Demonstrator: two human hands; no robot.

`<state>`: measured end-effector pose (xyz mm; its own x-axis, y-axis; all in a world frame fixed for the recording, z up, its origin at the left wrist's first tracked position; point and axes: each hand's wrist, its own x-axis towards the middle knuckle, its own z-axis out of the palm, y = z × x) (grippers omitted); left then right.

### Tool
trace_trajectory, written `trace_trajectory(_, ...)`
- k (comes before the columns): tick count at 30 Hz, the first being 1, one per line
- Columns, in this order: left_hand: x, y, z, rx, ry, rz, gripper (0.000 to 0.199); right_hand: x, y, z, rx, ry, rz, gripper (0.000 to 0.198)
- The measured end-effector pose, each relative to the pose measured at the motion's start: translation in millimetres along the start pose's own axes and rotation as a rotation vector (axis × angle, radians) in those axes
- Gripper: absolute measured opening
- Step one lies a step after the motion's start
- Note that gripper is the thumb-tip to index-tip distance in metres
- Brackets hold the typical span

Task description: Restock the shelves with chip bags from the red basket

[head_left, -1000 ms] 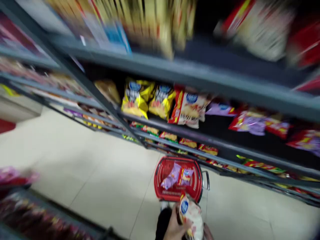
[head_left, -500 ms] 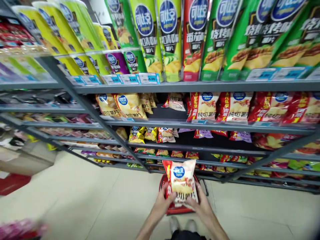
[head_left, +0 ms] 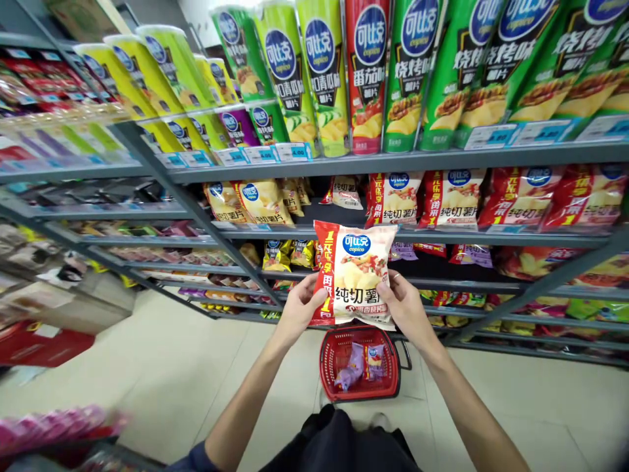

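Both hands hold up a red and cream bag of potato chips [head_left: 358, 274], its printed front facing me. My left hand [head_left: 301, 307] grips the bag's left edge with the thumb on the front. On the right edge, my right hand [head_left: 401, 303] is closed the same way, thumb in front and fingers behind. Below the bag, a red shopping basket [head_left: 327, 387] stands on the floor by my feet, with two purple snack bags [head_left: 374, 362] inside.
Ahead is a grey shelf rack [head_left: 344, 159] with tall chip canisters [head_left: 368, 78] on top. Similar red and cream chip bags [head_left: 452, 200] line the tier below. Pink packages [head_left: 54, 429] lie at the lower left, and a red box [head_left: 44, 344] stands at the left.
Both hands have raised the bag of chips from low over the basket up toward the shelves, nearer to me. The basket's inside, with the purple bags, now shows.
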<state>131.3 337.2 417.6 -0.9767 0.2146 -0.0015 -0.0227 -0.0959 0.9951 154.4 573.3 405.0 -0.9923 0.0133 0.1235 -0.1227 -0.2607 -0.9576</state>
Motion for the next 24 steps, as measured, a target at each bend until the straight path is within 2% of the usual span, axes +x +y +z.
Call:
trace_trajectory(3, 8.3, 15.7, -18.2, -0.064, 0.021, 0.033, 0.061, 9.0, -13.2, 23.4, 0.013, -0.047, -0.036, 0.058)
trace_trajectory(8, 27.1, 22.3, -58.4, -0.089, -0.076, 0.064, 0.055, 26.5, -13.5, 69.7, -0.061, 0.045, -0.081, 0.059)
trace_trajectory(11, 44.7, 20.7, -80.4, -0.041, -0.222, 0.084, 0.059, 28.1, -2.3, 80.1, -0.042, 0.145, -0.042, 0.059)
trace_trajectory(13, 69.6, 23.8, -89.3, 0.045, -0.283, 0.155, 0.059, 22.4, 5.1, 77.4, 0.007, 0.230, -0.012, 0.058)
trace_trajectory(15, 111.2, 31.6, -90.1, 0.207, -0.258, 0.284, 0.053, 13.5, 10.9, 71.3, 0.069, 0.300, 0.022, 0.058)
trace_trajectory(17, 167.7, 41.9, -82.6, 0.424, -0.192, 0.419, 0.046, 4.4, 16.3, 66.7, 0.120, 0.350, 0.046, 0.058)
trace_trajectory(20, 260.8, 54.3, -62.4, 0.795, -0.125, 0.567, 0.057, -7.2, 27.0, 67.9, 0.151, 0.354, 0.071, 0.058)
trace_trajectory(21, 288.4, 56.5, -55.5, 0.916, -0.116, 0.567, 0.063, -11.1, 31.6, 69.9, 0.151, 0.341, 0.084, 0.059)
trace_trajectory(24, 347.1, 56.4, -40.1, 1.195, -0.231, 0.505, 0.086, -25.2, 46.4, 74.3, 0.149, 0.306, 0.117, 0.060)
